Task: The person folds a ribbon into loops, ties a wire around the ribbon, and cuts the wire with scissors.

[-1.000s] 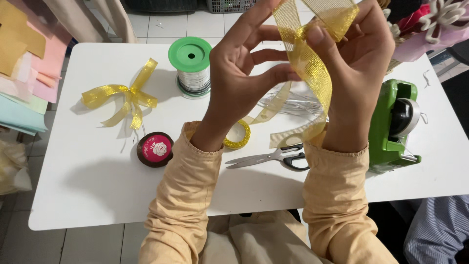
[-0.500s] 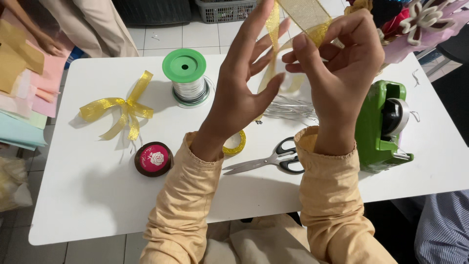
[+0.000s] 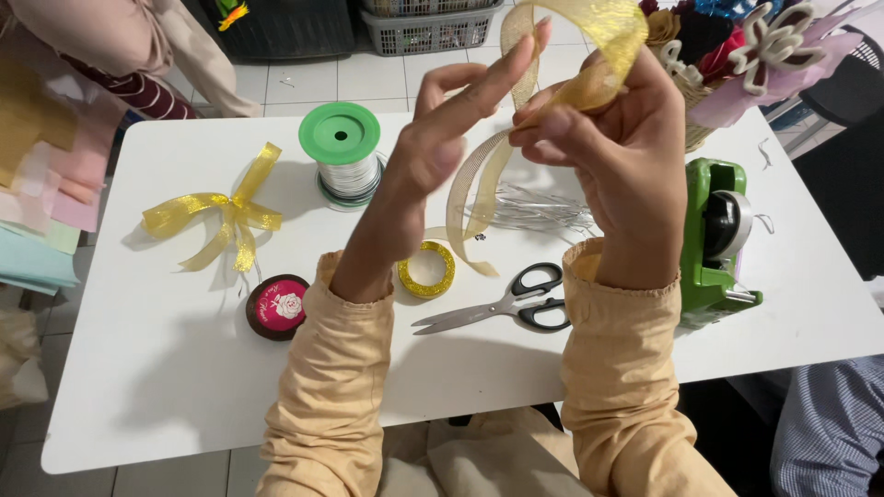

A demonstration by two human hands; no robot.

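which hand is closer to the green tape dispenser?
Right. The right hand is raised just left of the green tape dispenser, pinching the gold ribbon. The left hand is farther left, nearer the green spool.

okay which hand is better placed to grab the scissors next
Left, probably. The right hand pinches the gold ribbon loop; the left hand has open fingers, only touching it. The scissors lie on the table between both forearms.

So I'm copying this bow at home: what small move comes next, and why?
Probably bring the left hand in to pinch the gold ribbon where the right hand holds its loop. The left fingers are spread open beside it, and the tail hangs loose toward the table.
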